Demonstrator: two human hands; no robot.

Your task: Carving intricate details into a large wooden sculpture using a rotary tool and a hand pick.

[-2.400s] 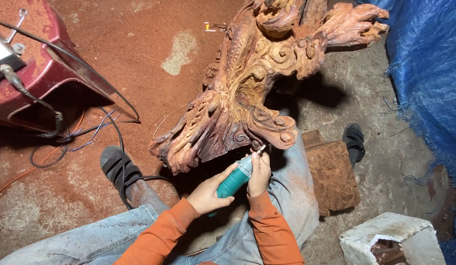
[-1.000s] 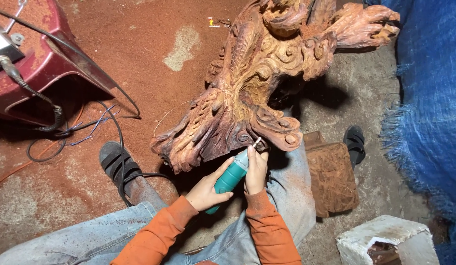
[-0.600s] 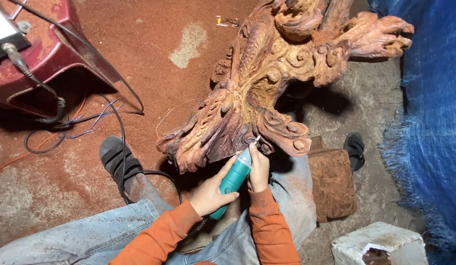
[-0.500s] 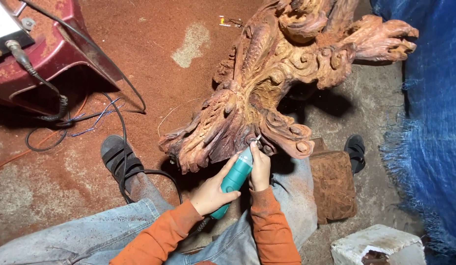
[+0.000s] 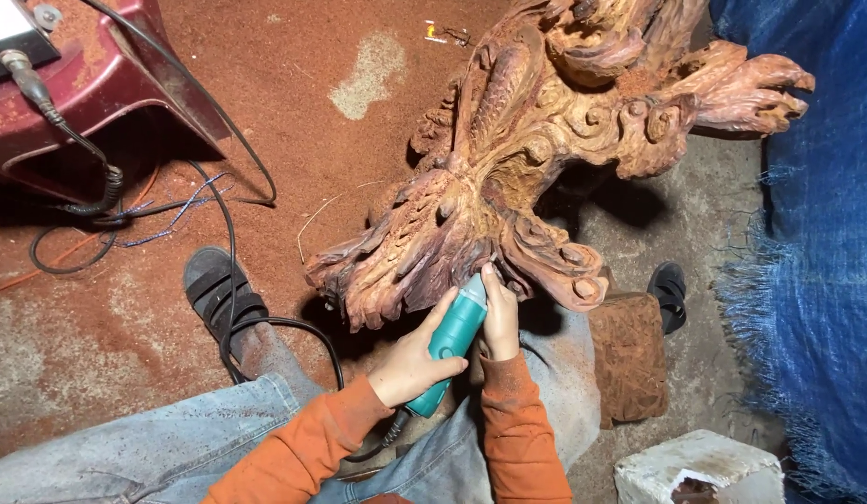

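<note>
Dusty floor point(image 5: 265, 56); grinder point(image 5: 449, 341) between hands.

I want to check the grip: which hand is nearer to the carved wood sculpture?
Right. The right hand is at the front end of the teal power tool, its fingers reaching the carved wood sculpture. The left hand grips the tool body farther back, apart from the wood.

The tip of the teal tool point(image 5: 455, 338) is lying hidden against the carved wood point(image 5: 536, 159). The picture's top edge is cutting off the carving's far part, and the left edge the red machine point(image 5: 69, 103). The white block point(image 5: 699, 467) is running off near.
</note>
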